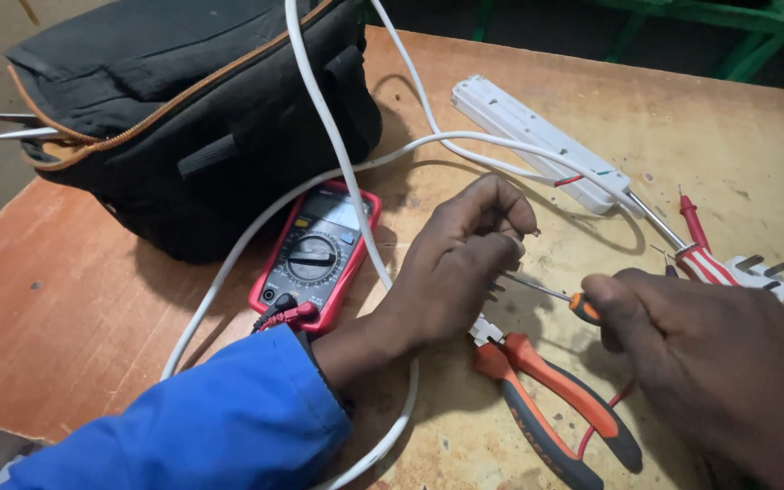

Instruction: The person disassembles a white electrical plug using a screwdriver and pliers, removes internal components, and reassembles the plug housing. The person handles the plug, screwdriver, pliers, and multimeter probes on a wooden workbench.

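Observation:
My left hand [460,263], in a blue sleeve [220,422], pinches a small part at its fingertips near the white cable's [338,163] stripped wire ends; the part itself is mostly hidden. My right hand [710,363] grips a small screwdriver [555,297] with an orange handle, its thin shaft pointing left at the left fingertips. Orange-and-black pliers [555,390] lie on the table below both hands.
A red multimeter [318,254] with plugged leads lies left of my hands. A black zip bag [192,109] sits at the back left, a white power strip [537,141] at the back. A red-and-white striped screwdriver [691,254] and a white plug [759,272] lie right.

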